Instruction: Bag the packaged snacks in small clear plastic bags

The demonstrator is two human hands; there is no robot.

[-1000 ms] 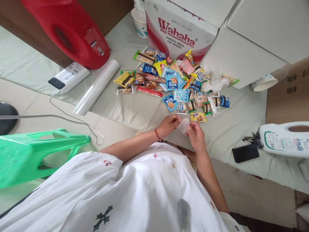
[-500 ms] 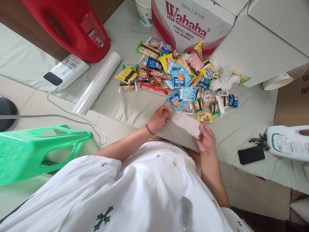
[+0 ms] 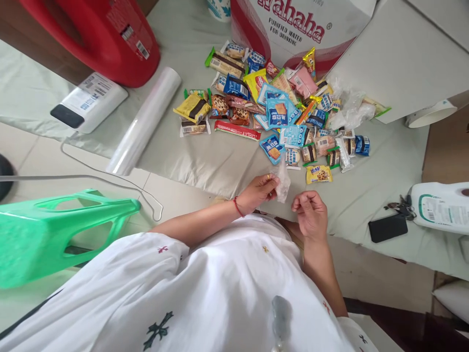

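Observation:
My left hand [image 3: 261, 191], with a red string at the wrist, pinches a crumpled clear plastic bag [image 3: 283, 184] at the table's near edge. Just right of the bag is my right hand [image 3: 309, 208], its fingers curled together; whether anything small is between them I cannot make out. Beyond both hands lies a pile of wrapped snacks, with a blue packet [image 3: 271, 148] and a yellow cookie packet [image 3: 318, 174] nearest. More crumpled clear plastic [image 3: 351, 110] rests at the pile's right side.
A Wahaha carton [image 3: 293, 29] stands behind the snacks. On the left are a clear plastic roll [image 3: 144, 120], a white device [image 3: 91, 102] and a red jug [image 3: 128, 49]. A black phone [image 3: 388, 228], keys and a white bottle [image 3: 439, 208] lie right. A green stool [image 3: 32, 234] stands lower left.
The clear bag, earlier stretched out from my right hand, is now crumpled in my left hand. My right hand has let go of it. The view has shifted slightly.

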